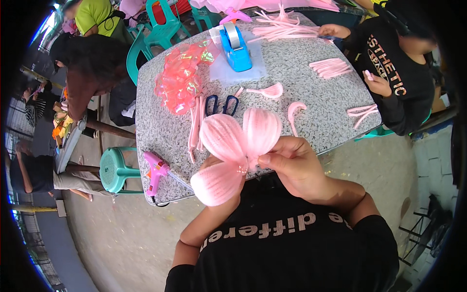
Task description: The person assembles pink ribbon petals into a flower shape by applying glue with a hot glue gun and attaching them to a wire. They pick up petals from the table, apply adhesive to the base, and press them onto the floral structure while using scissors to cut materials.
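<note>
A fuzzy pink flower [226, 136] with three rounded, ribbed petals is up in front of me, above the near table edge. At its centre are small bead-like dots. My right hand [299, 168] pinches the flower's base between thumb and fingers, on the right. Behind the lower left petal, my left hand [210, 161] grips the flower from underneath; most of its fingers are hidden. Just beyond the petals lie scissors [221, 104] with dark blue handles, and a loose pink petal [271, 91]. A curved pink piece [294, 114] rests to their right.
On the speckled table [292, 65] are a pink glue gun [156, 170], shiny pink film [180, 78], a blue tape dispenser [236, 48] and bundles of pink pipe cleaners [331, 68]. A co-worker [389, 73] sits at the right. A green stool [116, 168] stands left.
</note>
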`<state>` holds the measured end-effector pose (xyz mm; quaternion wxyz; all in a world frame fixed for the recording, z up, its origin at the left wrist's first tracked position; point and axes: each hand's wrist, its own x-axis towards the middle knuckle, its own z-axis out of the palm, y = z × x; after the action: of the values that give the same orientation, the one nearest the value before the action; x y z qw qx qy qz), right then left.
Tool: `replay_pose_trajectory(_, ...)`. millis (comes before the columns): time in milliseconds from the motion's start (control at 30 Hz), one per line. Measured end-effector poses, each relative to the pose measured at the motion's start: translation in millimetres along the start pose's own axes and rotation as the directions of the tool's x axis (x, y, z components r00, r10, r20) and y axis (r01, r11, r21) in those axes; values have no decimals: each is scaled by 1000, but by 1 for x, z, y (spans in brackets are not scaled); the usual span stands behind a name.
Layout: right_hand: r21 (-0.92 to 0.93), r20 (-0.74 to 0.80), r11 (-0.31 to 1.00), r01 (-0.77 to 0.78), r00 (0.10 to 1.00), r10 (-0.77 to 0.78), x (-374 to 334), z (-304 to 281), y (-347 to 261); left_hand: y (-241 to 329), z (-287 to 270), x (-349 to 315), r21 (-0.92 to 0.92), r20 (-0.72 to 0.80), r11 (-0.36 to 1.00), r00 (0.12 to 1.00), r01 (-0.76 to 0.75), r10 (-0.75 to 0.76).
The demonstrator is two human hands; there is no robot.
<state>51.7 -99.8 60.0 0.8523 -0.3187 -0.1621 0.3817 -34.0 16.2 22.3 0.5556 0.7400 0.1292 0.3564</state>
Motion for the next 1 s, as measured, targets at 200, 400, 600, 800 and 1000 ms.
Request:
replay_pose_trajectory(200, 4, -16, 1000, -22, 1000, 23, -1, 2, 2, 6, -1, -1, -31, -22, 999, 999, 36, -37)
replay_pose_trajectory(400, 4, -39, 998, -63, 997, 63, -1, 3, 1, 8, -2, 0, 64, 34, 998, 999, -20, 17)
replay_pose_trajectory(600, 109, 16, 994, 2, 1000, -3, -3, 8, 11, 16, 4, 6, 28, 55, 999, 998, -18, 16)
replay_pose_trajectory(800, 138, 3, 989, 52, 999, -53, -6, 6, 18, 29, -7, 22, 403, 400, 879, 913, -254, 80)
replay_pose_trajectory(1000, 121, 7, 986, 111, 994, -112, -10, 6, 21, 31, -8, 15, 269, 285, 959, 943, 91, -169)
